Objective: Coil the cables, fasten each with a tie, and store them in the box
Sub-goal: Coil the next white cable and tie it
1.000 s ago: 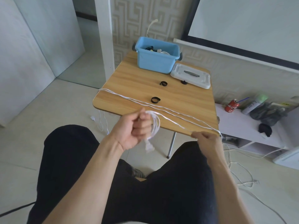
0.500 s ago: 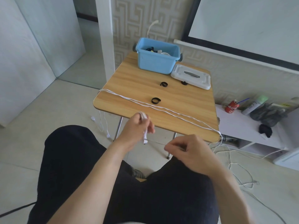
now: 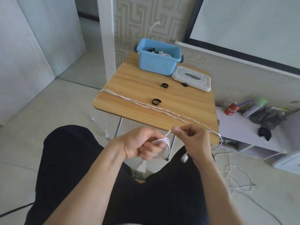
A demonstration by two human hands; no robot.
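My left hand (image 3: 142, 144) is curled round a small coil of white cable (image 3: 162, 142), a few loops bunched btwn thumb and fingers, w/ a white plug (image 3: 141, 166) dangling just below it. My right hand (image 3: 191, 140), just beside the left, pinches the same cable's strand where it leaves the coil; a second plug (image 3: 184, 158) hangs under that hand. Both hands sit over my lap, at the near edge of the wooden table (image 3: 142, 88).

Beyond my grip, the rest of the white cable runs as doubled strands diagonally across the tabletop, from the far-left corner to the near-right corner past my right hand, then drops to the floor in loose tangles. Further out lie three black ties: nearest tie (image 3: 156, 101) just past the strands, another tie (image 3: 164, 85) beyond it, a third tie (image 3: 185, 84) touching the white lid (image 3: 192, 78). Farthest from my hands, the blue box (image 3: 158, 62) stands open w/ cables already inside, lid flat beside it to the right.
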